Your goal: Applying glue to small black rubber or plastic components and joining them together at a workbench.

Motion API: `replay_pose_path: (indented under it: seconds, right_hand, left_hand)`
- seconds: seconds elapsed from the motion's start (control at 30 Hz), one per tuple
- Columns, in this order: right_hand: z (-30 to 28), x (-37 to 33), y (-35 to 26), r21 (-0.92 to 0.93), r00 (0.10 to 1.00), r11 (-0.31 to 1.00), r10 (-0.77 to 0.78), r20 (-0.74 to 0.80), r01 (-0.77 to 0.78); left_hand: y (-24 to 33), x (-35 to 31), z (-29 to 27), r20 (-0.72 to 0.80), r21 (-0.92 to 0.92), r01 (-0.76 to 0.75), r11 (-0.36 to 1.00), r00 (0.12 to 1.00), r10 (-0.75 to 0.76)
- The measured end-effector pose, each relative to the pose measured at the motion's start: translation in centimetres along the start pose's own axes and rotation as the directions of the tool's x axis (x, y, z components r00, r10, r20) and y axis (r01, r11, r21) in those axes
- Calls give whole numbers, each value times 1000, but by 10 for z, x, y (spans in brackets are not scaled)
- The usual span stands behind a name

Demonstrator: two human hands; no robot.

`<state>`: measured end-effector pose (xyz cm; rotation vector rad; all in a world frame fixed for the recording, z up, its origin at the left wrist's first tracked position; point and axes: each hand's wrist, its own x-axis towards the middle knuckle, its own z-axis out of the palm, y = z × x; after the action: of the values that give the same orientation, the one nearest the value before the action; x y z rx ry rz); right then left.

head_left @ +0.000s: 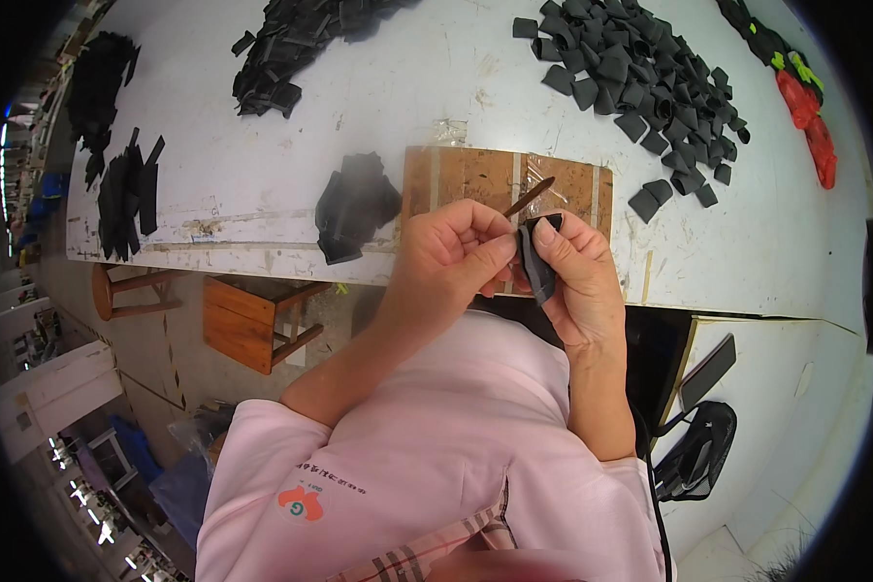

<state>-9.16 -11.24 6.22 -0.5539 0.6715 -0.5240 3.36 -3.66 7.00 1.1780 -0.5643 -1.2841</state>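
Above the near edge of the table, my right hand (pixel 582 267) is closed on a dark grey and black fabric piece (pixel 536 257), the thumb pressing its upper end. My left hand (pixel 456 247) pinches the left edge of the same piece between thumb and fingers. A slim brown pointed stick (pixel 531 196) slants up and right from beside the left fingertips; whether that hand grips it or it lies on the board cannot be told. Under both hands is a brown board (pixel 432 175) with strips of clear tape across it.
Folded black pieces (pixel 640 82) are heaped at the far right. Flat black pieces (pixel 359 204) lie left of the board, with more black strips (pixel 296 44) behind and at the far left (pixel 126 199). Red cloth (pixel 805 102) lies at the right edge. Wooden stools (pixel 238 325) stand below the table.
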Motion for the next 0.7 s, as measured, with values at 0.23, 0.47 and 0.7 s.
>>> replay_pose_path:
  seconds: [0.23,0.47,0.7]
  right_hand:
    - [-2,2,1,-8,1000,1000,-6,10,6]
    - [-2,4,2,-43,999,998,-39,3,39]
    - [-3,4,5,-464,980,872,-198,-38,158]
  left_hand:
    - [2,2,-7,65,-139,139,980,989,-131]
    - [-1,3,-8,26,-89,127,988,992,-125]
    - [0,3,-2,-34,110,24,994,999,-20]
